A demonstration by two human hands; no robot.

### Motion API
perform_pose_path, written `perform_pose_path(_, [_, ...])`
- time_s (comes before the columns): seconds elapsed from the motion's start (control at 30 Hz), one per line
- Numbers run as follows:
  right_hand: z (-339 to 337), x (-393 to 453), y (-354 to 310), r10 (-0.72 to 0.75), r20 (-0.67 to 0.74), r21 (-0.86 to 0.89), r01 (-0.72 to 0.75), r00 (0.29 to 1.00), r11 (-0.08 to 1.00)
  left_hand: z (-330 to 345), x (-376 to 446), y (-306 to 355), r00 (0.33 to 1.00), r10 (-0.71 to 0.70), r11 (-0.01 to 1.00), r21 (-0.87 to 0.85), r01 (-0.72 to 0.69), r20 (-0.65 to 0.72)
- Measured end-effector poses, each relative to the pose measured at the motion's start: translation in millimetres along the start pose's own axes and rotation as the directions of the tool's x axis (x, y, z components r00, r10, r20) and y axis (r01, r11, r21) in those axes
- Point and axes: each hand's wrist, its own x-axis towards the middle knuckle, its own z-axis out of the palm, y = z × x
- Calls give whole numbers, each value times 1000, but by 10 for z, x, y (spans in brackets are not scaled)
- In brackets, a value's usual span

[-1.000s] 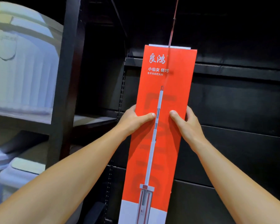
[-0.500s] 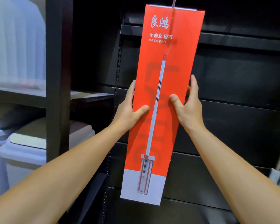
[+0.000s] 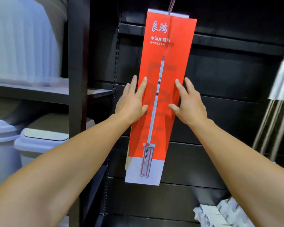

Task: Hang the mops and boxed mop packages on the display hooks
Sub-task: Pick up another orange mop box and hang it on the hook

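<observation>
Two bare forearms are reaching forward and up from the bottom corners toward the dark rack. The left hand (image 3: 132, 102) is lying open at the left edge of the box (image 3: 161, 99), fingers spread and pointing up, thumb and forefinger resting on the red face; nothing is being gripped. The right hand (image 3: 188, 104) is mirroring it near the right edge, open and flat, with thumb and first finger on or just off the card; I cannot tell whether the palm is touching. Both hands are sitting at about the same height, neither clearly nearer.

The box is hanging in front of the rack's back panel (image 3: 228, 82), long axis close to vertical, its bottom end tilting slightly to the left. Its midpoint is lying between the hands, so most of its upper half is stretching above them. From its top edge a thin cord (image 3: 171, 4) is running up out of view; the hook itself is not showing. The box seems to be carrying its own weight, so the hands are probably only steadying it.
</observation>
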Motion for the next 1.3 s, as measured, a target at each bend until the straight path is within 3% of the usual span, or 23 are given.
perform_pose_path(0.2, [-329, -489, -168, 4, 82, -66, 1, 997, 998, -405, -172, 127, 996, 42, 981, 184, -55, 77])
perform_pose_path(0.47, [-697, -1440, -388, -59, 120, -151, 77, 991, 985, -860, -1241, 199, 986, 134, 983, 113, -145, 96])
perform_pose_path(0.63, [-760, -2244, -597, -83, 224, -177, 124, 971, 976, -1104, -2311, 121, 969, 171, 977, 98, -190, 177])
perform_pose_path(0.97, [-729, -4029, -1446, -113, 511, -105, 192, 852, 976, -1436, -4359, -480, 897, 70, 979, 143, -146, 436])
perform_pose_path(1.3, [-353, -5175, -2965, -203, 674, 69, 213, 711, 975, -2177, -5850, -1505, 900, -58, 997, 78, 27, 432])
